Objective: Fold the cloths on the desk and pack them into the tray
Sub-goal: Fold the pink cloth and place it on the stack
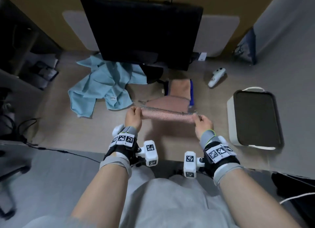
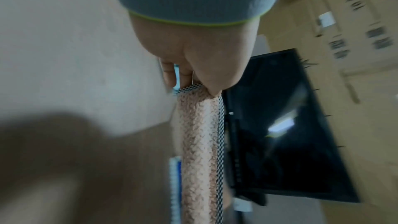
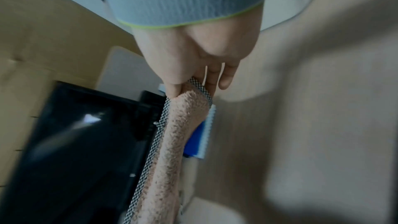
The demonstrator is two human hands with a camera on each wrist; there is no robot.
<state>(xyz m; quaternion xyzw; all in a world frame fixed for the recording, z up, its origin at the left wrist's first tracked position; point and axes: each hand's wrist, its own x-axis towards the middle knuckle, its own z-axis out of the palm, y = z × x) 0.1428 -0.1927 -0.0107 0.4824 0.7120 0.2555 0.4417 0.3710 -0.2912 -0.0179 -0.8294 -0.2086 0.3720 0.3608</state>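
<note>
Head view — both hands (image 1: 167, 118) pinching pink cloth (image 1: 167, 116) ends.

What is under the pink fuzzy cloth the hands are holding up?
The far part of the pink cloth drapes over a folded peach cloth and something blue, edge showing. The rest underneath is covered.

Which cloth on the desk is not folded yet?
The light blue cloth, lying crumpled left of the monitor; the pink cloth is held in both hands.
</note>
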